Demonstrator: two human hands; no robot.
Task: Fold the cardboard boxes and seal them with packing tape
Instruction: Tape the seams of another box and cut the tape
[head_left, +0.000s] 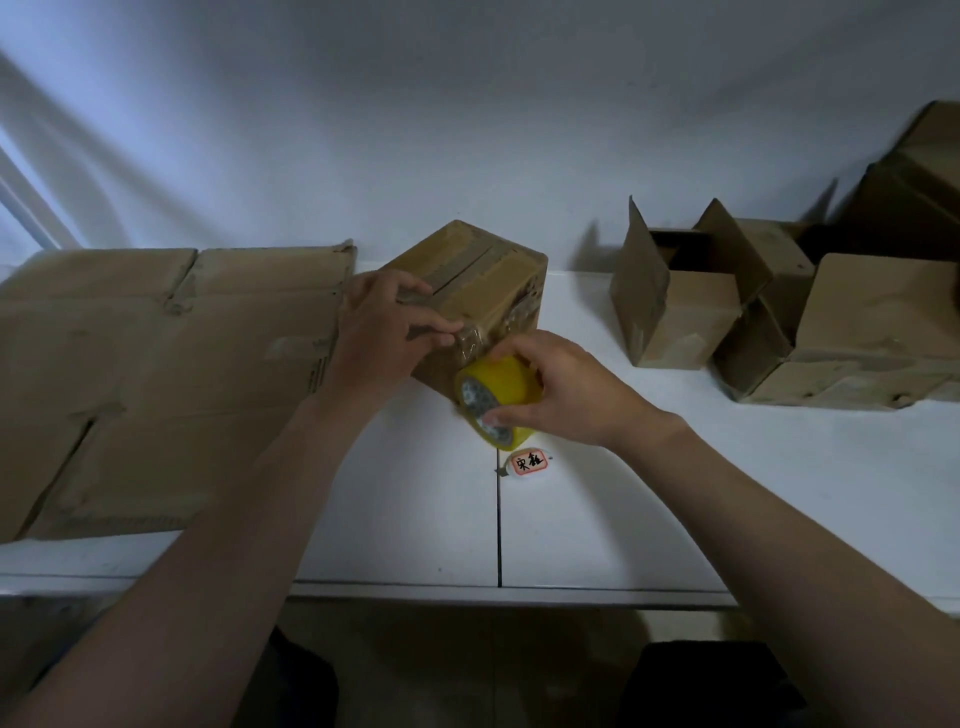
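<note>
One box (485, 278) at centre; left hand (379, 332) presses its edge, fingers extended; right hand (576, 389) grasps one tape roll (501, 382).

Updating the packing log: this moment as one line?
step: sealing | left hand presses box corner | right hand grips yellow tape roll against box

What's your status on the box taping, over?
Left hand pressing tape onto box corner. Right hand grips yellow tape roll against box's near face. Small white tag on table beside roll, not blocking.
</note>
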